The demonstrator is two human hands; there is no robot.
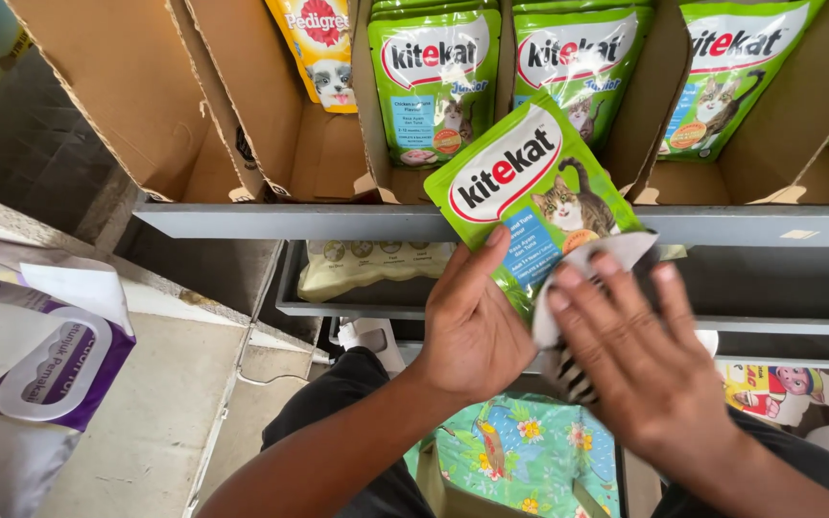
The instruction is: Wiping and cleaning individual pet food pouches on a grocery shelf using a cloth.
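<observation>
Centrally, the left hand (472, 326) grips a green pouch (530, 192) by its lower edge, thumb across the front, tilting it up toward the camera. Just right of it, the right hand (650, 360) lies flat, fingers extended, pressing a white cloth (616, 251) against the pouch's lower right corner; it pinches nothing but bears down on the cloth, whose striped end (573, 376) hangs below the palm. The pouch sits between both hands, in front of the grey shelf edge (290, 221) and apart from the stock.

Judged from this pose, the step in hand is wiping the pouch's front. The next move would call for the left hand to keep a firm hold while the cloth sweeps up across the face, then a turn of the pouch to reach its back.

Beyond the hands, 3 cardboard trays (645, 105) hold further green pouches (434, 77) upright, and 1 yellow pouch (323, 48) stands in a tray up and to the left. Below the left hand, a beige bag (367, 264) lies on a lower shelf. Far left of that hand rests a white and purple pack (40, 355) on a pale ledge (165, 403). Beneath both wrists shows a flowered green cloth (510, 451).
</observation>
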